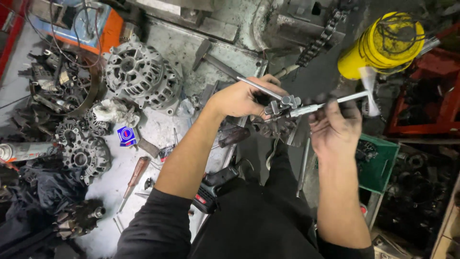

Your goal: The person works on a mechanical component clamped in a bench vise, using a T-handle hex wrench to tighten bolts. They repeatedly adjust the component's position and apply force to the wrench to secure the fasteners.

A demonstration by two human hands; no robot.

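Two bare hands mid-scene above cluttered workbench (167, 48): left hand (242, 98) closed round silver metal puller tool with long threaded rod (287, 103), right hand (335, 127) gripping its blurred crossbar handle (352, 97); grey ribbed alternator housing (141, 74) far left

Glossy metal puller tool (287, 106)

Desk (167, 48) left of hands crowded, alternator housing (141, 74) and hammer (215, 60) at back, rotor parts (81, 148) and screwdriver (134, 177) nearer, bare strip between them, yellow canister (383, 45) and green crate (383, 160) crowd the right.
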